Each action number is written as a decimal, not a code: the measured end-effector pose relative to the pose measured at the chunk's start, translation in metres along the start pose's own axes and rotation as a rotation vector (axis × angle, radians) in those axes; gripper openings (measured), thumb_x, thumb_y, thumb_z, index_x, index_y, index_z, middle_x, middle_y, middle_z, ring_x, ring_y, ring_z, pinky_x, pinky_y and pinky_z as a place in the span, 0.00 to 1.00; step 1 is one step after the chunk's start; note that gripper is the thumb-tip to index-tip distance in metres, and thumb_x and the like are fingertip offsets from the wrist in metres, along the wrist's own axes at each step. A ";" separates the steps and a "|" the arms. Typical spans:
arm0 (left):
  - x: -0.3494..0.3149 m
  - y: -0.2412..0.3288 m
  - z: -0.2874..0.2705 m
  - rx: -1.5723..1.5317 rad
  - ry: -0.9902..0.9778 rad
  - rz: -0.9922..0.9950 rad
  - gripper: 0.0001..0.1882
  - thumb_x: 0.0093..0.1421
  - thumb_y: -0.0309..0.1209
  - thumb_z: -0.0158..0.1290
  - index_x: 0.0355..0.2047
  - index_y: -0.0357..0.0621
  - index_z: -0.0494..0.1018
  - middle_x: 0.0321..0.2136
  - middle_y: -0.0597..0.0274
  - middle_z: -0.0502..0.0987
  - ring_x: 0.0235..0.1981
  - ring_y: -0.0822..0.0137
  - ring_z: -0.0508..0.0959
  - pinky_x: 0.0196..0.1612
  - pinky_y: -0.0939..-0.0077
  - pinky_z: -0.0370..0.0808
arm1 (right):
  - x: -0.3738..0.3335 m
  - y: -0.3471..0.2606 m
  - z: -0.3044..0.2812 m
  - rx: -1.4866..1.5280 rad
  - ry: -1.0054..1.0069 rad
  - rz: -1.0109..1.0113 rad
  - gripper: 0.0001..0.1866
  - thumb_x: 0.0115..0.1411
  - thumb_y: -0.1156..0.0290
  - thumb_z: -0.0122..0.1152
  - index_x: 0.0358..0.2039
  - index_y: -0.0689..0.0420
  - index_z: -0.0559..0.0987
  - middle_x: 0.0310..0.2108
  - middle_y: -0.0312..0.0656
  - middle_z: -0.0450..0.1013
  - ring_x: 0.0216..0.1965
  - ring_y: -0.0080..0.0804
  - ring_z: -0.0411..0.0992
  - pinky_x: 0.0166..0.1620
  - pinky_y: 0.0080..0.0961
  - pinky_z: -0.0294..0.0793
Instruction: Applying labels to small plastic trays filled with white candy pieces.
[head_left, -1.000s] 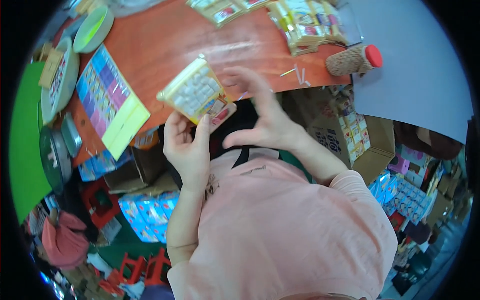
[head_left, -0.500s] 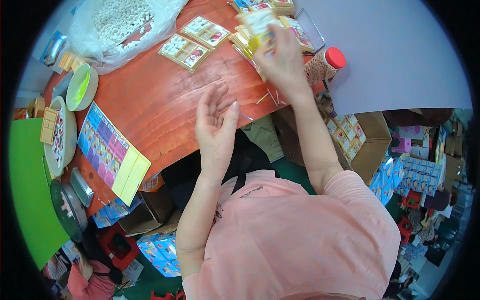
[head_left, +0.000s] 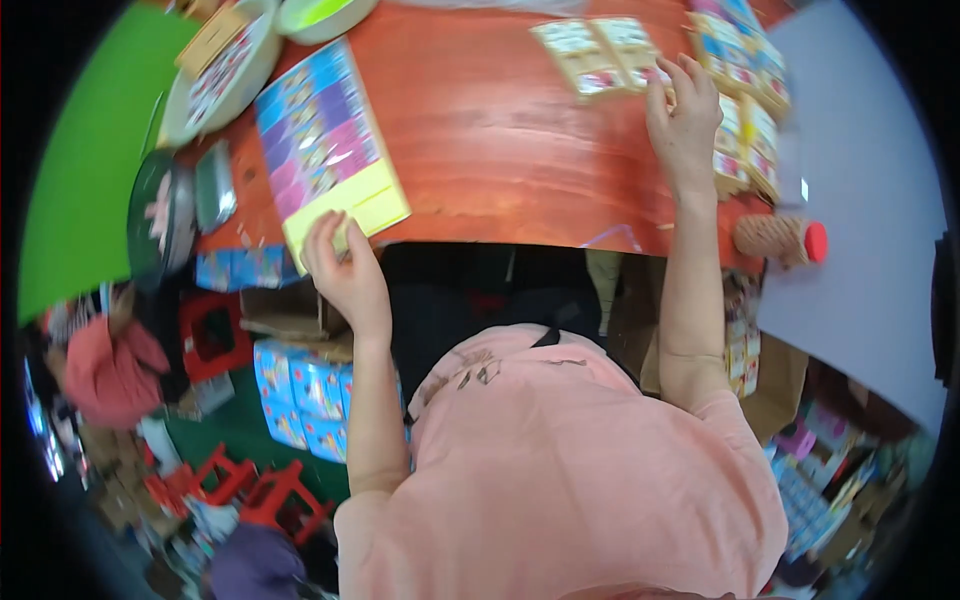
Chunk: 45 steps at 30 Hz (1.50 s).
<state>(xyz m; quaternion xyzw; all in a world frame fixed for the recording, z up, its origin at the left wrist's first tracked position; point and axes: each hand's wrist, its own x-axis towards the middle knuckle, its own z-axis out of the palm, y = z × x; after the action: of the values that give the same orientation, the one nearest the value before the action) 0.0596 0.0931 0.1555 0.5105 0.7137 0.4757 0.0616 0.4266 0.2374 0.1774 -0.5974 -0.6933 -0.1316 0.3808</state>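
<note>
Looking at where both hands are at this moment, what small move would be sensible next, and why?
Probably the left hand should pinch the near yellow corner of the colourful printed sheet and lift it. Its fingers already lie on that corner at the edge of the red-brown table, while the right hand rests on the stack of small packets.

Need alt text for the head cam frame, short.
Seen from above, a person in a pink shirt reaches over a red-brown table: the left hand grips the near corner of a colourful printed sheet with a yellow edge, and the right hand rests on a stack of small yellow packets. Two more packets lie flat nearby.
</note>
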 end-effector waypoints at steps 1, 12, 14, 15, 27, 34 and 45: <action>0.005 -0.026 -0.006 0.145 0.116 0.066 0.09 0.63 0.26 0.56 0.42 0.35 0.73 0.45 0.56 0.73 0.49 0.58 0.70 0.53 0.62 0.67 | 0.004 -0.013 0.017 0.051 -0.019 -0.025 0.20 0.63 0.65 0.57 0.54 0.57 0.76 0.50 0.55 0.72 0.52 0.55 0.70 0.57 0.45 0.67; 0.011 -0.095 -0.028 -0.786 0.315 -0.792 0.20 0.61 0.27 0.60 0.48 0.32 0.65 0.38 0.50 0.78 0.33 0.66 0.79 0.36 0.76 0.76 | 0.019 -0.023 0.139 -0.262 -0.352 -0.173 0.28 0.70 0.53 0.43 0.63 0.57 0.64 0.65 0.56 0.60 0.62 0.58 0.61 0.61 0.53 0.63; 0.004 -0.083 -0.038 -0.931 0.143 -0.831 0.17 0.60 0.25 0.60 0.45 0.33 0.66 0.31 0.52 0.79 0.24 0.68 0.78 0.26 0.79 0.74 | 0.008 -0.040 0.131 -0.279 -0.449 -0.120 0.29 0.71 0.52 0.40 0.65 0.55 0.61 0.68 0.54 0.55 0.66 0.58 0.57 0.62 0.58 0.58; -0.005 -0.077 -0.040 -0.933 0.144 -0.845 0.17 0.60 0.25 0.60 0.45 0.33 0.66 0.31 0.52 0.79 0.24 0.68 0.78 0.26 0.79 0.74 | 0.003 -0.045 0.126 -0.286 -0.460 -0.125 0.29 0.71 0.52 0.40 0.65 0.55 0.61 0.68 0.54 0.55 0.66 0.58 0.57 0.62 0.58 0.58; -0.045 -0.059 -0.065 -0.934 -0.199 -0.947 0.17 0.63 0.28 0.56 0.50 0.32 0.72 0.42 0.57 0.80 0.43 0.70 0.79 0.46 0.74 0.75 | -0.026 -0.163 0.064 0.460 -0.365 -0.497 0.14 0.61 0.72 0.60 0.48 0.57 0.78 0.43 0.47 0.76 0.46 0.44 0.74 0.48 0.33 0.73; -0.039 -0.066 -0.058 -1.054 -0.147 -0.896 0.15 0.62 0.25 0.58 0.48 0.30 0.75 0.39 0.59 0.80 0.38 0.71 0.80 0.45 0.77 0.75 | -0.090 -0.293 0.057 0.839 -0.725 -0.557 0.07 0.61 0.74 0.58 0.37 0.64 0.78 0.36 0.47 0.74 0.40 0.48 0.73 0.44 0.37 0.73; -0.035 -0.066 -0.051 -0.468 -0.096 -0.330 0.04 0.59 0.20 0.58 0.34 0.32 0.79 0.29 0.65 0.78 0.30 0.77 0.75 0.36 0.83 0.72 | -0.084 -0.301 0.062 0.704 -0.829 -0.626 0.06 0.59 0.75 0.59 0.33 0.65 0.79 0.31 0.49 0.74 0.35 0.49 0.75 0.40 0.38 0.75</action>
<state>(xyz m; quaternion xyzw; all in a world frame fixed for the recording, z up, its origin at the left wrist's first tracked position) 0.0025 0.0318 0.1201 0.3813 0.6542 0.5863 0.2880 0.1235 0.1396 0.1602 -0.2065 -0.9272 0.2420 0.1975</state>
